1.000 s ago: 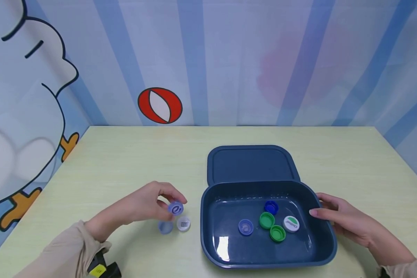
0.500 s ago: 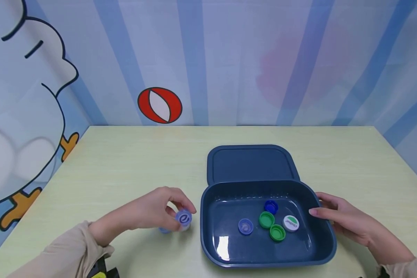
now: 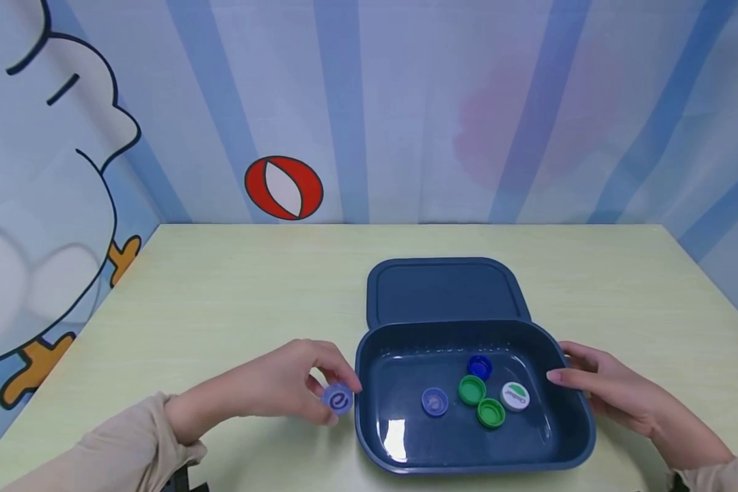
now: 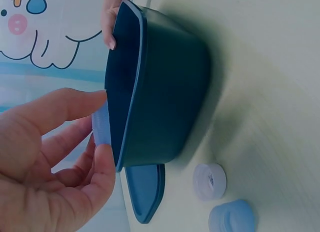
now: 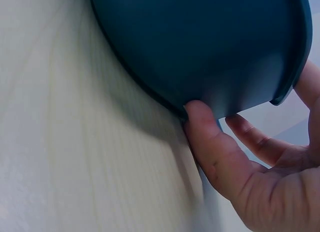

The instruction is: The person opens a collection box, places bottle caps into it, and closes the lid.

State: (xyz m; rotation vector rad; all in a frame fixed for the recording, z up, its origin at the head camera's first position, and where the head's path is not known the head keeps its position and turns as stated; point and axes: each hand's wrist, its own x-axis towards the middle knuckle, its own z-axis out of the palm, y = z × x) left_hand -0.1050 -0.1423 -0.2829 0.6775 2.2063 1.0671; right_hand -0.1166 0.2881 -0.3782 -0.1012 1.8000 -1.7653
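My left hand [image 3: 289,383] pinches a light purple bottle cap [image 3: 337,398] between thumb and fingers, right at the left rim of a dark blue box [image 3: 455,451]. In the left wrist view the pinched cap overlaps the rim edge-on. My right hand [image 3: 615,389] grips the box's right side, thumb over the rim and fingers along the outer wall. Inside the box lie a dark blue cap [image 3: 480,367], two green caps [image 3: 471,389], a white cap [image 3: 514,396] with a green mark and a light purple cap [image 3: 434,402].
A flat dark blue lid [image 3: 445,290] lies behind the box. On the pale wooden table [image 3: 252,273], a white cap [image 4: 210,182] and a light blue cap [image 4: 232,217] sit left of the box, hidden behind my left hand in the head view. A printed curtain [image 3: 406,109] stands behind.
My left hand has moved right and toward me with the pinched cap, from above the table caps to the box's left rim. My right hand and the box have stayed put.
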